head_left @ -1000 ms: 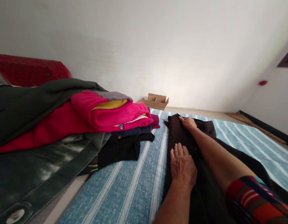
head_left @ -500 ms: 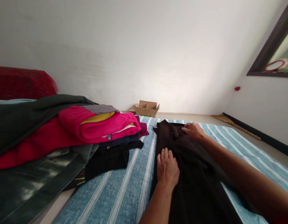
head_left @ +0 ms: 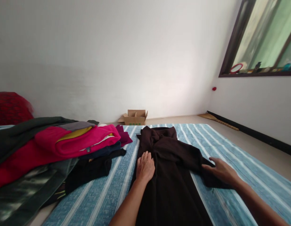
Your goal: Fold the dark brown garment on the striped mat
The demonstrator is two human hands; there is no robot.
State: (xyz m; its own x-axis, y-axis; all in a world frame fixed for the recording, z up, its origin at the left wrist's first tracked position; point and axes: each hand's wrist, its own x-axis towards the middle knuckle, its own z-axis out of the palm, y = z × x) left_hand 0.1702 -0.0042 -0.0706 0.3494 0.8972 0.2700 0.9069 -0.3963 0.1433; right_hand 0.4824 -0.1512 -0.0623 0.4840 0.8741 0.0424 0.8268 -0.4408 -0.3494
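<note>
A pile of clothes [head_left: 65, 144] lies left on the striped mat [head_left: 230, 157]; a cardboard box [head_left: 134, 117] stands by the wall.

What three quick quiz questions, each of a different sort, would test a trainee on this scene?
1. True or false: the left hand lies flat on the dark garment.
2. What does the right hand touch? A) the box B) the garment's sleeve C) the pink top
3. What does the garment lie on?

Key: 1 true; 2 B; 3 the striped blue sheet.
</note>
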